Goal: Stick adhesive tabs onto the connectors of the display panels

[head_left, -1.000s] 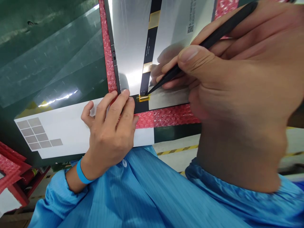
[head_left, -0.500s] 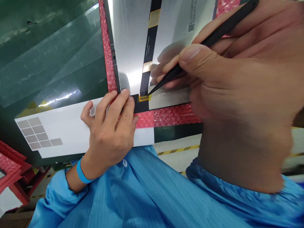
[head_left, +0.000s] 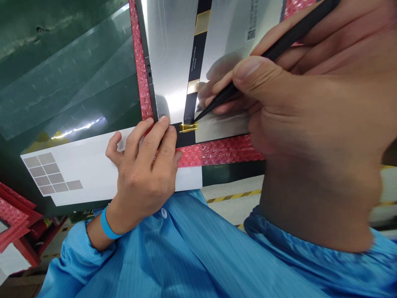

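A metal-backed display panel [head_left: 173,49] lies face down, with a black flat cable [head_left: 198,54] running along it to the lower edge. Small pieces of amber tape cross the cable. At its lower end sits a shiny yellow tape piece [head_left: 188,127]. My right hand [head_left: 297,91] pinches black tweezers [head_left: 228,93], whose fine tip is at the upper right of that yellow piece; contact is hard to tell. My left hand [head_left: 145,161] rests with fingers spread at the panel's lower left corner, fingertips on its edge. Its thumb is partly hidden.
Pink bubble wrap [head_left: 221,153] shows beneath the panel. A white sheet with grey squares [head_left: 89,165] lies under my left hand. Clear film [head_left: 102,78] covers the green mat [head_left: 25,25] at left. More pink wrap [head_left: 15,215] is at the lower left.
The tweezers' tip has shifted slightly up and right. The yellow tape at the cable's end now looks broader and shinier. My left hand stays in place.
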`<state>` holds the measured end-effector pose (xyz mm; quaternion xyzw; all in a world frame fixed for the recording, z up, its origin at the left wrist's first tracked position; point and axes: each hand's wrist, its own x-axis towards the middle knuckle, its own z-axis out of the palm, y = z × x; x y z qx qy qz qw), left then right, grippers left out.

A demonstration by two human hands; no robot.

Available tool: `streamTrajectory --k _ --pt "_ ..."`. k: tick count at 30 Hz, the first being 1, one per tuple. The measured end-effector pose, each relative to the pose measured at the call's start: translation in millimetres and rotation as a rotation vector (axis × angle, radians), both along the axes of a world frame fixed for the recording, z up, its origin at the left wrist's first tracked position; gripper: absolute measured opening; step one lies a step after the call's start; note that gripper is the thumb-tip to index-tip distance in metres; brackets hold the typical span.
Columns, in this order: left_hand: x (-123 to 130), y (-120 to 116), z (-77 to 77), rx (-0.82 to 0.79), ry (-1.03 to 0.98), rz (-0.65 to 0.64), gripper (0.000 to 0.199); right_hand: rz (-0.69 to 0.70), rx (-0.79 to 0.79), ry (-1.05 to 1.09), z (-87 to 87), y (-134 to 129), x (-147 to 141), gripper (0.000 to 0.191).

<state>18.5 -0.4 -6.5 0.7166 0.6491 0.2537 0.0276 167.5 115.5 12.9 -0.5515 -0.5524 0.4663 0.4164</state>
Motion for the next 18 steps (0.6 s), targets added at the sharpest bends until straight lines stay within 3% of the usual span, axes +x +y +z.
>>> streamTrajectory --k 8,14,18 --pt "5 0 -1.6 -0.025 0.057 -0.010 0.030 -0.015 0.049 0.005 -1.4 -3 -1 0.023" --pt "7 -3 0.3 -0.046 0.074 0.006 0.036 -0.245 0.211 0.153 -18.9 0 1 0.023" --pt "12 -3 3.9 -0.140 0.108 -0.008 0.046 -0.303 0.216 0.301 -33.4 4 9 0.029"
